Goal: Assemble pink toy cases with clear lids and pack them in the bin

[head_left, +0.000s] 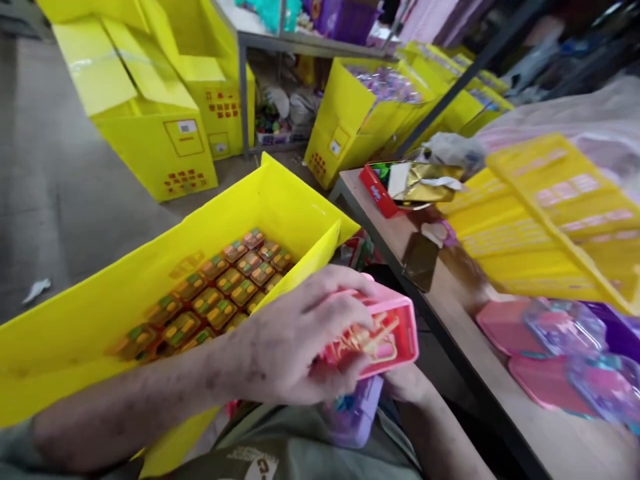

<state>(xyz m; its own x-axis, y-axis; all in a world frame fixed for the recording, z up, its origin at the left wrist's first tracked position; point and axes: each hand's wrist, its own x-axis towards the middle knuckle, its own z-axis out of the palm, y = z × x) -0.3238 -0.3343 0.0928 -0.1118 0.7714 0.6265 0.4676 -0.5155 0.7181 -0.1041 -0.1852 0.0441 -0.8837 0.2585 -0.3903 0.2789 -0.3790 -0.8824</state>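
A pink plastic box (407,333) is tilted in front of my body, its open side showing pale yellow and pink pieces (377,340) inside. My left hand (310,333) is closed around it, fingers bent over the top and thumb along the lower edge. Behind and below the box is my right hand (403,381), with its fingers hidden; whether it grips the box I cannot tell. A purple plastic container (357,417) with something teal in it shows just under the pink box. To the left stands an open yellow carton (220,213) with rows of small orange-and-green packs (220,313).
A bench (480,333) on the right carries a yellow plastic basket (545,220), a red box (380,193) and blurred pink and clear cases (560,327). More yellow cartons (155,147) stand on the floor by a metal-framed table (243,100).
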